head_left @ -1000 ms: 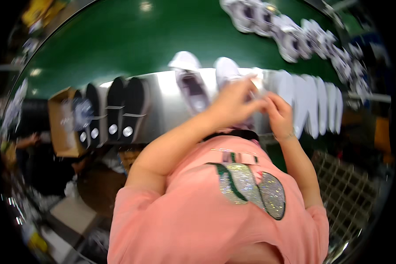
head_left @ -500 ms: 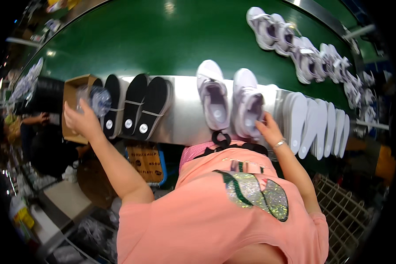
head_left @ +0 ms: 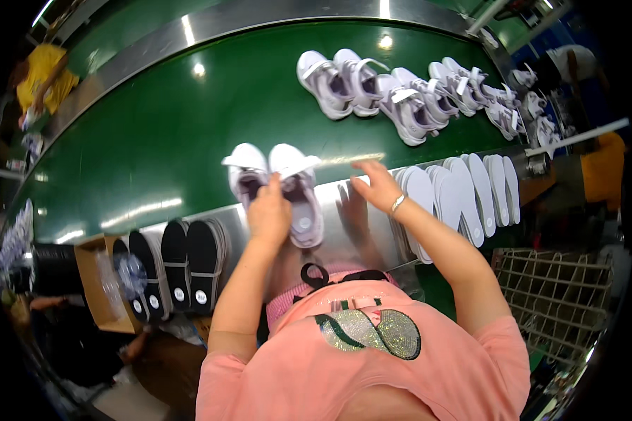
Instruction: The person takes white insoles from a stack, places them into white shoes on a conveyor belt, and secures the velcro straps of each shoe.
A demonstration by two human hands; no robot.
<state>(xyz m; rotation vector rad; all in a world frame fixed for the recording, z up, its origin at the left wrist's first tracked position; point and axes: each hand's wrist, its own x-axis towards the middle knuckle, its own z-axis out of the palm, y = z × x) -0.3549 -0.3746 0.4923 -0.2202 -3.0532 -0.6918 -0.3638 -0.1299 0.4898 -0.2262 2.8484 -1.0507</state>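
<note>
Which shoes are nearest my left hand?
The pale pair overlapping the metal ledge, by your left hand; every other shoe is farther off, like the row on the green surface.

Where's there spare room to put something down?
Widest: the green table, left of the two shoes by the left hand and beyond the black insoles. Smaller: the metal ledge between those shoes and the white insoles, near the right hand. Crowded: the table's far right, holding a shoe row.
</note>
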